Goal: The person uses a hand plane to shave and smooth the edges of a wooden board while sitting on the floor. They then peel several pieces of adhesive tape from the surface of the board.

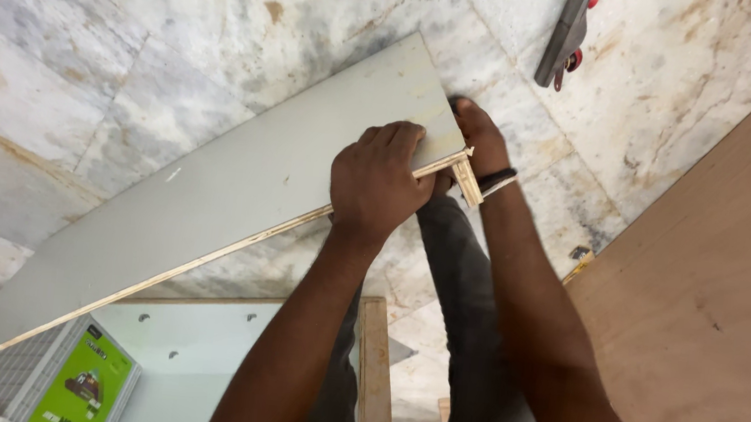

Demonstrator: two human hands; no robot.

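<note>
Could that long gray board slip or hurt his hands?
Maybe. The left hand and right hand both grip one end of the long laminated board, so the far end could swing or drop onto the marble floor. The raw plywood edge might give splinters.

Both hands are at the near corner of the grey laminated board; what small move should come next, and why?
Probably steady the grey board before anything else. The left hand grips its plywood edge and the right hand wraps the corner, while the long board tilts away unsupported over the marble floor.
</note>
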